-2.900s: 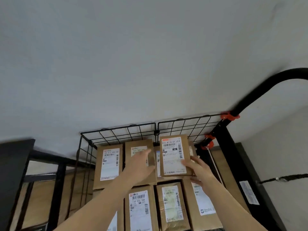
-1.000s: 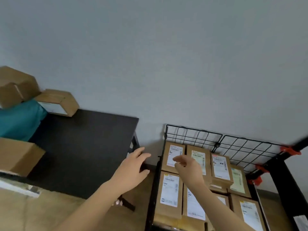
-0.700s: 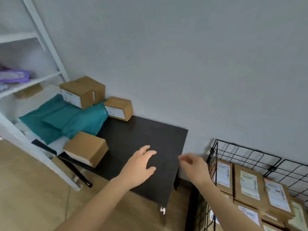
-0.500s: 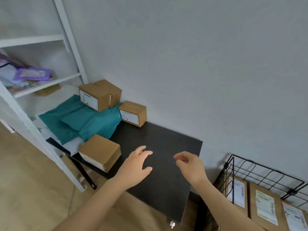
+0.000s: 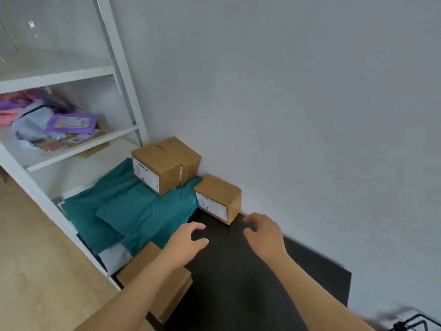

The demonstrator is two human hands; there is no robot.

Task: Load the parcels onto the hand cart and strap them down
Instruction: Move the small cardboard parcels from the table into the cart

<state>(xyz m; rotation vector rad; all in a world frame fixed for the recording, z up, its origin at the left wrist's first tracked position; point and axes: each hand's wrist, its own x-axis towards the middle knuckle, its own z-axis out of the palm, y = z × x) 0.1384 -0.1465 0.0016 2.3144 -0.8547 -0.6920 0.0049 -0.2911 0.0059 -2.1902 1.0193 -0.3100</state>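
Head view, small parcel just beyond left hand, right hand, fingers spread, apparently not touching

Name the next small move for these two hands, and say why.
Likely reach both hands forward and take the small box by its two ends. The left hand and right hand hover empty and open over the black table, and that box sits just beyond them, by the wall.

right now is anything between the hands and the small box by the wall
Nothing visible. Only bare black tabletop lies between the small box and the left hand and right hand, both empty.
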